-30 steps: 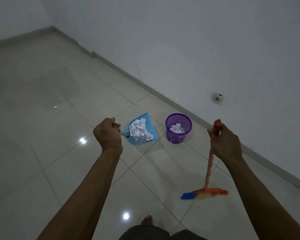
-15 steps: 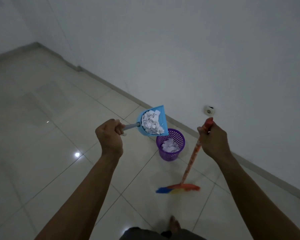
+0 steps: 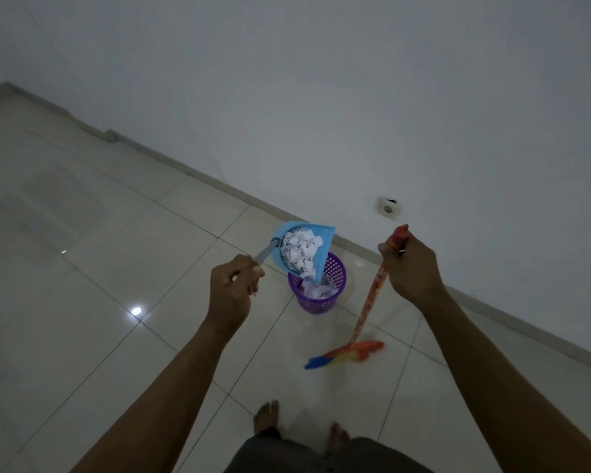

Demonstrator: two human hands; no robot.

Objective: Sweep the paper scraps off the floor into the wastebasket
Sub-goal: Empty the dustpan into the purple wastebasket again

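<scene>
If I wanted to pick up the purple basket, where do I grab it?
Probably its rim, pinched from the right side: the basket stands upright and open-topped, and the dustpan tilts over its left edge, so that side is blocked.

Dustpan (image 3: 321, 249) hangs tilted over the wastebasket (image 3: 321, 300), blocking its left rim from above; the right rim is open. Broom (image 3: 369, 308) stands just right of the wastebasket, wall (image 3: 355, 114) close behind. Left of the wastebasket, wide open floor (image 3: 99, 268).
</scene>
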